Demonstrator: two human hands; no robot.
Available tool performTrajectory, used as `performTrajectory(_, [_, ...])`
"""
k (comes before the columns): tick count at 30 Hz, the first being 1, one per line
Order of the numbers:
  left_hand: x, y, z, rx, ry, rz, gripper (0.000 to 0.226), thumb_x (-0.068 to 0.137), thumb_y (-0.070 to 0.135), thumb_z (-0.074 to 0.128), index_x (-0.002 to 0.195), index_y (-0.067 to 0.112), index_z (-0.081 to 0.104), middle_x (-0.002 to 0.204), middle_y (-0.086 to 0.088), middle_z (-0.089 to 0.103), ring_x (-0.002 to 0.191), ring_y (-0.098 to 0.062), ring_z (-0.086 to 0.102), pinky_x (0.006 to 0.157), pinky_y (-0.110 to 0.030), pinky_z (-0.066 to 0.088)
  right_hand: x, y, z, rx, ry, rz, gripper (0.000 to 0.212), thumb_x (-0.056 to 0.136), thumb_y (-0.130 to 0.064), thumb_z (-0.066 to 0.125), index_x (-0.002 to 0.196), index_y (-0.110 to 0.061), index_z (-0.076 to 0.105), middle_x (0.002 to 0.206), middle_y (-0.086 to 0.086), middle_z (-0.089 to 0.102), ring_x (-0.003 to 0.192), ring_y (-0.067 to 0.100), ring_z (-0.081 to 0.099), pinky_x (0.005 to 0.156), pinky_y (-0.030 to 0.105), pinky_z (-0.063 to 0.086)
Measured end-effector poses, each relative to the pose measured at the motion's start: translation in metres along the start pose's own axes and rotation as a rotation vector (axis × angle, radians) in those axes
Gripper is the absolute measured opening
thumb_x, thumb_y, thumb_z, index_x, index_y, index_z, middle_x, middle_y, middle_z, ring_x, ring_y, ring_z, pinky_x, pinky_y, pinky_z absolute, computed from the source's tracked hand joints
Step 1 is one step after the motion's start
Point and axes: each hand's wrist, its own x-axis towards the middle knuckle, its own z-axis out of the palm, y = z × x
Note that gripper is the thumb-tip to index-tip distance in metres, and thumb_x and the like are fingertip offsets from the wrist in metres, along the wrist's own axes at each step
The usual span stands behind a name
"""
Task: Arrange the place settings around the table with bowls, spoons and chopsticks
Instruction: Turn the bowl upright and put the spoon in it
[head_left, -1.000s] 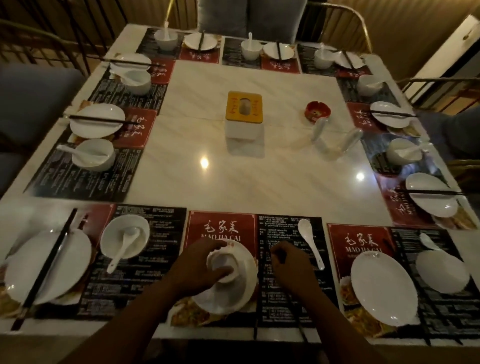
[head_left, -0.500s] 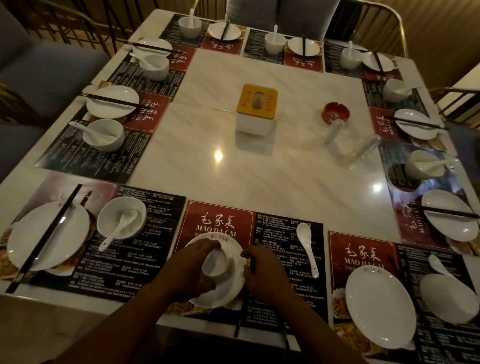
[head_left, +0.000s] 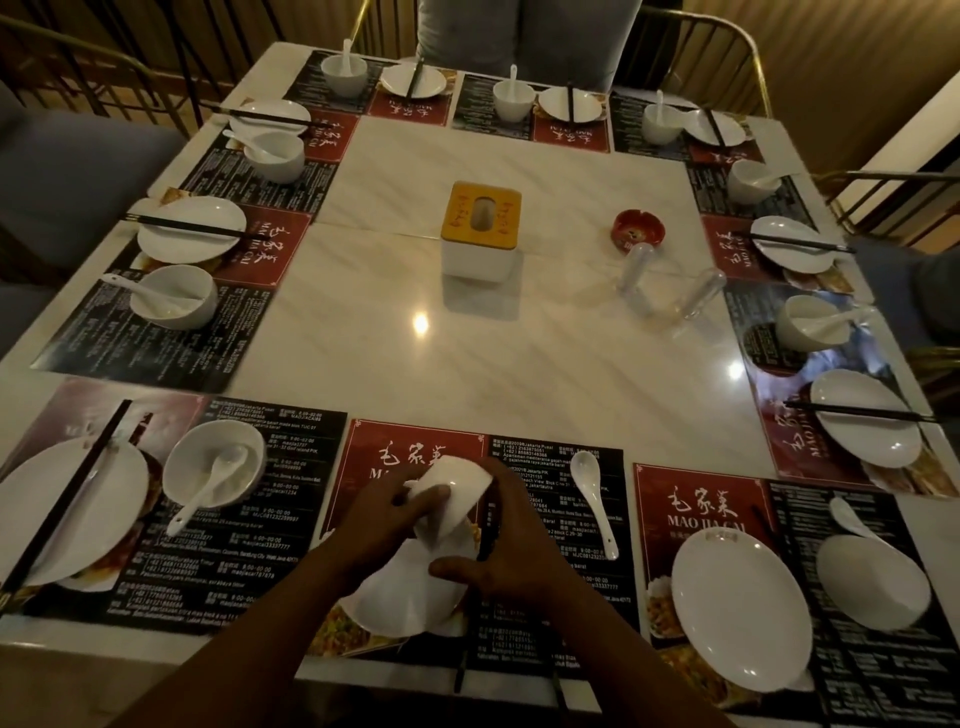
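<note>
On the near middle placemat, my left hand (head_left: 384, 514) grips a white bowl (head_left: 452, 493) and holds it tilted, bottom up, just above a white plate (head_left: 405, 597). My right hand (head_left: 498, 556) lies at the plate's right edge against the bowl, fingers curled over dark chopsticks (head_left: 460, 673) whose ends stick out below my wrist. A white spoon (head_left: 592, 499) lies on the mat to the right. The near right setting has a plate (head_left: 737, 608), a bowl (head_left: 872, 582) and a spoon (head_left: 852, 519).
The near left setting has a plate with chopsticks (head_left: 72, 509) and a bowl with a spoon (head_left: 213, 467). Set places line the other three sides. A tissue box (head_left: 480, 228), a red ashtray (head_left: 638, 228) and two clear glasses (head_left: 636, 275) are in the middle.
My left hand has lifted the bowl off the plate and tipped it. My right hand has moved in against the bowl. My view has shifted closer over the table.
</note>
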Motion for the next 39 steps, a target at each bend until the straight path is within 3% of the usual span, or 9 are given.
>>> performTrajectory(3, [0.003,0.009,0.011,-0.093,-0.05,-0.032,0.039,0.091,0.048,0.062,0.122,0.025,0.065,0.114,-0.004,0.072,0.105,-0.024,0.069,0.087,-0.042,0.059,0.007,-0.003,-0.006,0.012,0.099,-0.015,0.106,0.06,-0.052,0.09,0.145,-0.034,0.028,0.139,-0.014,0.041,0.128,0.003,0.047,0.102,0.033,0.051])
performTrajectory(5, [0.005,0.016,0.017,-0.177,-0.066,-0.064,0.042,0.092,0.047,0.059,0.125,0.02,0.063,0.115,-0.007,0.072,0.105,-0.026,0.069,0.087,-0.041,0.059,0.012,-0.004,-0.011,-0.004,0.129,-0.038,0.105,0.064,-0.051,0.088,0.147,-0.031,0.027,0.141,-0.014,0.039,0.13,0.005,0.045,0.101,0.033,0.051])
performTrajectory(11, [0.02,0.027,0.033,-0.393,-0.055,-0.15,0.047,0.095,0.051,0.052,0.128,0.019,0.059,0.119,-0.012,0.069,0.108,-0.03,0.069,0.088,-0.044,0.058,0.04,-0.016,-0.033,-0.106,0.093,-0.016,0.115,0.064,-0.048,0.088,0.153,-0.031,0.018,0.148,-0.008,0.03,0.134,0.012,0.037,0.103,0.032,0.05])
performTrajectory(15, [0.033,0.021,0.025,0.054,0.179,-0.064,0.036,0.1,0.047,0.046,0.113,0.02,0.065,0.111,-0.003,0.07,0.102,-0.02,0.067,0.091,-0.041,0.056,0.068,-0.013,-0.046,-0.333,0.052,-0.028,0.118,0.059,-0.057,0.086,0.152,-0.022,0.021,0.15,0.001,0.032,0.134,0.021,0.037,0.108,0.043,0.043])
performTrajectory(19, [0.034,0.009,0.002,0.375,0.372,-0.013,0.036,0.095,0.03,0.062,0.129,0.02,0.059,0.121,0.002,0.065,0.102,-0.008,0.06,0.083,-0.022,0.047,0.095,-0.008,-0.042,-0.529,0.016,0.011,0.12,0.06,-0.063,0.081,0.151,-0.016,0.02,0.149,0.002,0.033,0.132,0.026,0.036,0.106,0.044,0.039])
performTrajectory(24, [0.024,-0.008,-0.021,0.49,0.454,-0.009,0.041,0.092,0.023,0.067,0.131,0.02,0.058,0.124,-0.001,0.065,0.1,-0.005,0.058,0.083,-0.02,0.046,0.121,-0.008,-0.029,-0.647,-0.047,-0.011,0.119,0.061,-0.058,0.084,0.151,-0.015,0.02,0.152,0.002,0.032,0.134,0.026,0.034,0.105,0.042,0.035])
performTrajectory(30, [0.018,-0.02,-0.033,0.511,0.475,-0.01,0.036,0.09,0.021,0.068,0.125,0.021,0.061,0.113,0.006,0.064,0.087,0.005,0.053,0.07,-0.006,0.037,0.138,-0.009,-0.019,-0.752,-0.125,-0.009,0.122,0.061,-0.06,0.084,0.153,-0.014,0.018,0.157,0.004,0.026,0.14,0.028,0.029,0.111,0.046,0.034])
performTrajectory(35, [0.019,-0.024,-0.038,0.572,0.478,0.001,0.033,0.089,0.021,0.069,0.122,0.02,0.063,0.107,0.008,0.062,0.091,-0.002,0.057,0.071,-0.008,0.039,0.139,-0.006,-0.017,-0.793,-0.138,0.008,0.12,0.062,-0.061,0.083,0.152,-0.013,0.02,0.156,0.005,0.028,0.138,0.028,0.031,0.109,0.046,0.035])
performTrajectory(39, [0.017,-0.026,-0.045,0.701,0.457,-0.006,0.013,0.087,0.015,0.069,0.1,0.014,0.069,0.093,0.007,0.059,0.084,-0.008,0.06,0.072,-0.018,0.052,0.14,-0.002,-0.018,-0.802,-0.131,0.014,0.12,0.062,-0.061,0.083,0.152,-0.014,0.02,0.156,0.005,0.028,0.138,0.029,0.03,0.11,0.046,0.035])
